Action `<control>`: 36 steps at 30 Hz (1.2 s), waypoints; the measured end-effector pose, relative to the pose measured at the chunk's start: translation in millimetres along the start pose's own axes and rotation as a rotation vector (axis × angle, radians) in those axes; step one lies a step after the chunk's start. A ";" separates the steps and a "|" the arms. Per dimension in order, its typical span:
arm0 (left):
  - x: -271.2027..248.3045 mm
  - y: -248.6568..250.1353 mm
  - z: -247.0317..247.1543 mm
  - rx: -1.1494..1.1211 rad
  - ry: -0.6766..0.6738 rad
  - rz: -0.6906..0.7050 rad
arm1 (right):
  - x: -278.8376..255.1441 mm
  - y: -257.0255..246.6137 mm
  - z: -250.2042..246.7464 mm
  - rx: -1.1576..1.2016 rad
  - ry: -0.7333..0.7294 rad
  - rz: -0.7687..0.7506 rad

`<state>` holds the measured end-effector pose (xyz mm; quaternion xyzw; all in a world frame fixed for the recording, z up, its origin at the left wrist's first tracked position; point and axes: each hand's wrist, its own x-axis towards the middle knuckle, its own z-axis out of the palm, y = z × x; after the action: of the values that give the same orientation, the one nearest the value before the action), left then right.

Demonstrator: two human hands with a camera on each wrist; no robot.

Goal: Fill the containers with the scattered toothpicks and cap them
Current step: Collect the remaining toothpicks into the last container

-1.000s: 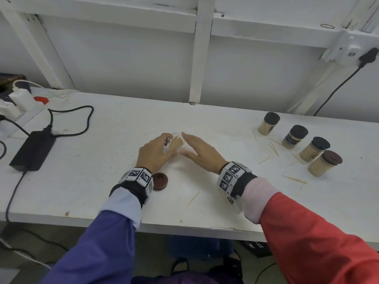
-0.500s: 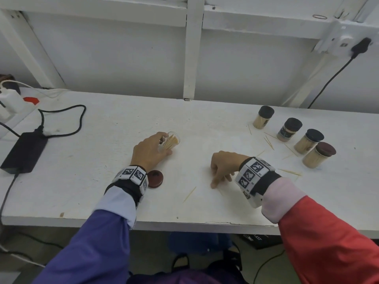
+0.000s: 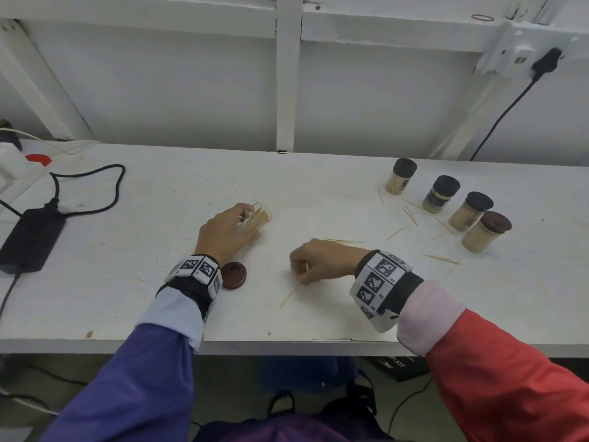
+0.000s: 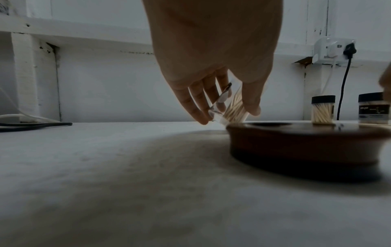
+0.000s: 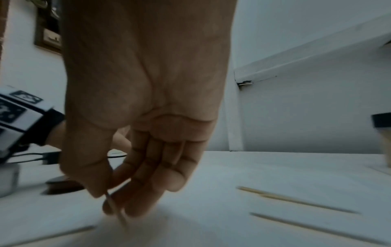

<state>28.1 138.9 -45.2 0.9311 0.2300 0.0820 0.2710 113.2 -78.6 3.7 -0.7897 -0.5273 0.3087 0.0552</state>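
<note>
Head view: left hand (image 3: 224,232) grips the tilted open toothpick container (image 3: 259,216) mid-tabletop (image 3: 159,282), brown cap (image 3: 234,275) beside its wrist. Right wrist view: right hand (image 5: 146,117) fingers (image 5: 148,192) pinch a toothpick (image 5: 118,212) above the tabletop

In the right wrist view we see a thin wooden toothpick (image 5: 115,208) smeared by blur between the right hand's fingers (image 5: 135,197). The frame edge crops a black-capped clear jar (image 5: 384,133); its contents we cannot tell there.
</note>
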 end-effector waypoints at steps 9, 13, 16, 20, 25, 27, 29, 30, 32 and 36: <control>-2.1 0.7 -0.8 -0.014 -0.004 0.011 | 9.2 -6.1 24.4 -0.139 0.074 -0.201; -2.9 1.5 -1.3 -0.022 -0.010 0.004 | 7.6 1.1 27.6 -0.213 0.146 -0.206; -3.2 2.5 -1.4 -0.018 -0.010 0.009 | 4.3 3.2 27.6 -0.249 0.143 -0.223; -4.0 3.4 -0.4 -0.034 -0.014 0.034 | 2.8 4.0 25.7 -0.297 0.125 -0.158; -4.3 2.3 1.9 -0.058 -0.056 0.094 | 9.9 10.2 -9.8 0.091 0.526 0.006; -4.6 3.7 2.2 -0.062 -0.060 0.110 | 14.9 6.3 -24.4 0.120 0.650 0.057; -5.1 4.5 2.0 -0.071 -0.060 0.117 | 23.8 -0.1 -34.5 0.023 0.655 0.090; -5.7 5.1 1.6 -0.074 -0.063 0.117 | 29.5 -3.8 -37.8 -0.049 0.646 0.091; -6.0 6.1 1.7 -0.091 -0.075 0.108 | 40.3 -11.9 -40.7 -0.185 0.617 0.051; -7.0 7.8 1.4 -0.129 -0.099 0.109 | 51.1 -24.1 -42.0 -0.177 0.530 -0.048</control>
<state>25.3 129.1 -42.3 0.9257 0.1595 0.0654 0.3366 129.8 -13.7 25.5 -0.8320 -0.5378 0.0429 0.1294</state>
